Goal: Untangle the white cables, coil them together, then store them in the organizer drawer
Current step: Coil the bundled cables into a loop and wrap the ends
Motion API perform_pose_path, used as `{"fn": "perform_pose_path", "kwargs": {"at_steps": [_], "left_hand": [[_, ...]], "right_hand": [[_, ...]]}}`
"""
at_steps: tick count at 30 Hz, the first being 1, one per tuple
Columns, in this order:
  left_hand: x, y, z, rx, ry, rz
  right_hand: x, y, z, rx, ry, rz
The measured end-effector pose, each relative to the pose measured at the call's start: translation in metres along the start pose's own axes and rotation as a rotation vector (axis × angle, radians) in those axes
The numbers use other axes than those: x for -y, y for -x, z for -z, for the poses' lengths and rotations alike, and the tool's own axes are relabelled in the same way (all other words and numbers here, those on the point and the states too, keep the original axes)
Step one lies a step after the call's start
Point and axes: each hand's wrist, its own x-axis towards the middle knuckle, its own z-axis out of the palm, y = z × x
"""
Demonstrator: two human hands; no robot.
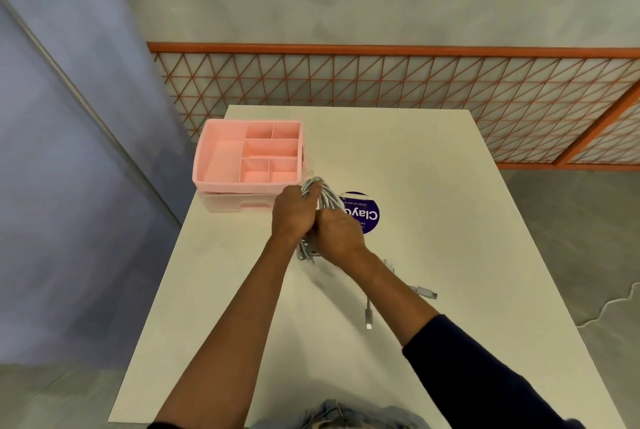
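White cables [323, 198] coiled, both hands gripping, organizer [247, 157] near table [433, 221] edge

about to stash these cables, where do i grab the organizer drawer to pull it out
Hook fingers into the cutout in the drawer front, coming from the near side facing you. The pink tray covers its top, so that notch is the only visible hold.

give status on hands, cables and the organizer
Left hand and right hand grip coiled white cables. Two plug ends trail loose on table. Pink organizer close by, nothing between.
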Motion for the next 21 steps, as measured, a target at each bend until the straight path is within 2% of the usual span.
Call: {"fn": "perform_pose_path", "kwargs": {"at_steps": [3, 7, 11, 14, 18, 21], "left_hand": [[0.007, -0.004, 0.011, 0.065, 0.201, 0.083], [0.013, -0.003, 0.017, 0.157, 0.3, 0.177], [0.022, 0.002, 0.017, 0.218, 0.324, 0.208], [0.029, 0.005, 0.025, 0.254, 0.413, 0.222], [0.024, -0.003, 0.053, 0.265, 0.473, 0.202], [0.025, -0.007, 0.062, 0.335, 0.547, 0.252]], "right_hand": [[-0.019, -0.007, 0.006, -0.021, -0.111, 0.046], [-0.031, -0.01, 0.017, 0.064, -0.361, 0.057], [-0.034, -0.009, 0.035, 0.059, -0.759, 0.043], [-0.044, -0.011, 0.058, 0.024, -0.963, 0.031], [-0.063, -0.006, 0.064, -0.01, -1.087, -0.036], [-0.068, -0.005, 0.053, 0.013, -1.236, -0.086]]}}
